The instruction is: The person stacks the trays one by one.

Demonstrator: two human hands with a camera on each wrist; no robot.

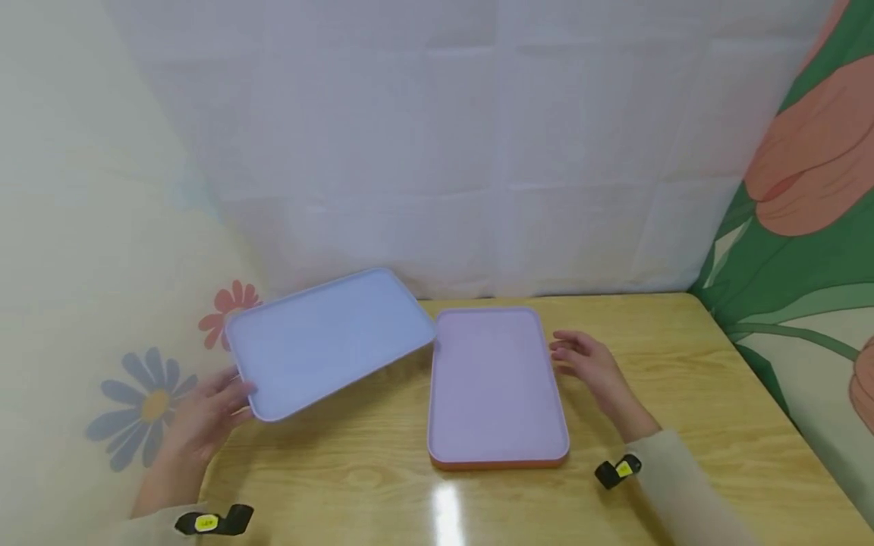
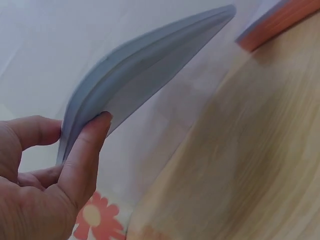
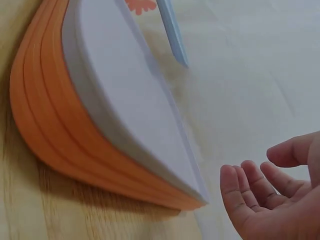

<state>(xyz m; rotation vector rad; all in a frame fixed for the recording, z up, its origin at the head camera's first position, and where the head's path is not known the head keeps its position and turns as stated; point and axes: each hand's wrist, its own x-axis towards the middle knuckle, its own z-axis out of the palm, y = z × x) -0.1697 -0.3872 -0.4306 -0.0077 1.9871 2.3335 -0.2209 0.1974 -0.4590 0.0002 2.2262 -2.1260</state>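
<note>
My left hand point(image 1: 215, 409) pinches the near left end of a light blue rectangular tray point(image 1: 328, 341), thumb on one face and fingers on the other. That tray is held tilted above the table, its far right corner close to the stack. A lilac tray point(image 1: 495, 383) lies on top of orange trays point(image 3: 45, 100), forming a stack on the table. To the right of the stack, my right hand point(image 1: 590, 364) hovers with loosely bent fingers and holds nothing. In the right wrist view, a gap separates its fingertips point(image 3: 230, 175) from the stack's edge.
The wooden table point(image 1: 655, 356) runs back to a white cloth point(image 1: 382, 152) hanging behind it. A flower-printed cloth point(image 1: 812, 152) hangs along the right side. On the left is a pale wall covering point(image 1: 102, 227) with printed flowers.
</note>
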